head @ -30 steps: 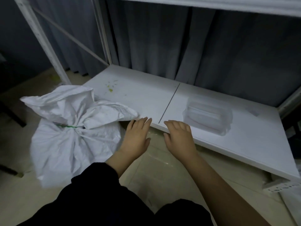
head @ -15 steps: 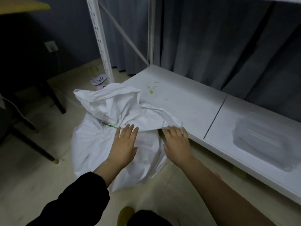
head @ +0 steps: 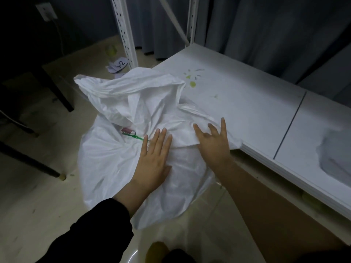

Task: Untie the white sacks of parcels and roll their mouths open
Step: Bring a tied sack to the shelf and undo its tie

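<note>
White woven plastic fills the middle of the view: a bulging white sack point(head: 117, 168) stands on the pale floor point(head: 38, 205), right against the front edge of a low white shelf point(head: 247, 107). Its neck is gathered tight and bound by a thin green tie point(head: 135, 136), with a small pinkish tag just beside the knot. Above the tie the loose mouth of the sack fans out in crumpled folds, and one flap lies over the shelf's near corner.

My left hand point(head: 153, 160) lies flat on the sack's shoulder, fingers straight and close together, holding nothing; the fingertips reach almost to the end of the green tie. A black sleeve point(head: 98, 230) covers that forearm. My right hand point(head: 212, 147) rests open on the flap where it drapes onto the shelf, fingers spread, the middle ones a little bent into the fabric. That forearm is bare.

The shelf surface has a few yellow-green smears point(head: 192, 84) near the sack's mouth, and a seam runs across the board further right. At the far right edge sits a clear plastic wrapper point(head: 338, 160), blurred. A white perforated upright point(head: 124, 35) rises behind the sack, and grey curtains point(head: 266, 35) hang behind the shelf. On the floor by the upright lie paper slips point(head: 118, 65), one marked "5-2". Dark furniture legs point(head: 58, 93) stand to the left.
</note>
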